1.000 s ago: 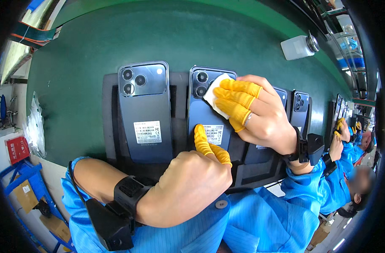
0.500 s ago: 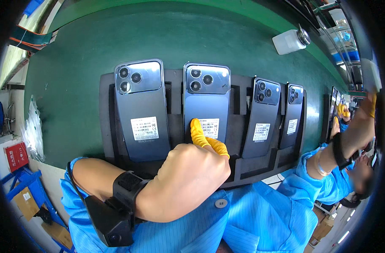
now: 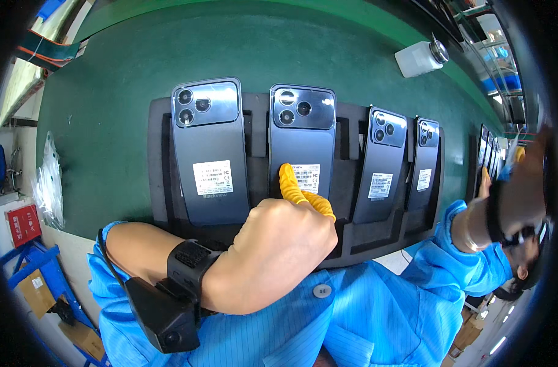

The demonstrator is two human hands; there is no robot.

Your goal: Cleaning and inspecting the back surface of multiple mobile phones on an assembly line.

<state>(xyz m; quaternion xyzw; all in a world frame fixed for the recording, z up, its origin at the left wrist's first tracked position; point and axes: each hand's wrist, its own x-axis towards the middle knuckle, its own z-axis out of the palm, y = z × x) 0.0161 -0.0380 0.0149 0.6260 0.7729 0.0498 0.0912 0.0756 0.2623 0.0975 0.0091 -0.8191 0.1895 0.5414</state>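
Observation:
My left hand (image 3: 279,241) is closed, its back turned up, over the lower end of the second dark-blue phone (image 3: 303,145) from the left. Yellow finger covers show on two of its digits; one lies at the white label (image 3: 307,178) on that phone's back. The other fingers are curled out of sight, so anything in them is hidden. Out at the right rim, my right hand (image 3: 531,150) is smeared by motion, with a bit of yellow near it. Several phones lie back up on a black foam tray (image 3: 257,150), including one at the left end (image 3: 210,150).
A green tabletop (image 3: 138,55) carries a white bottle with a metal top (image 3: 422,59) at the far right. Clear plastic bags (image 3: 48,183) hang at the left edge. More phones (image 3: 485,147) and another person's blue sleeve (image 3: 490,269) are on the right.
The tray and phones sit slightly higher in the picture. My left hand keeps its place at the second phone. My right hand has shifted a little at the right rim.

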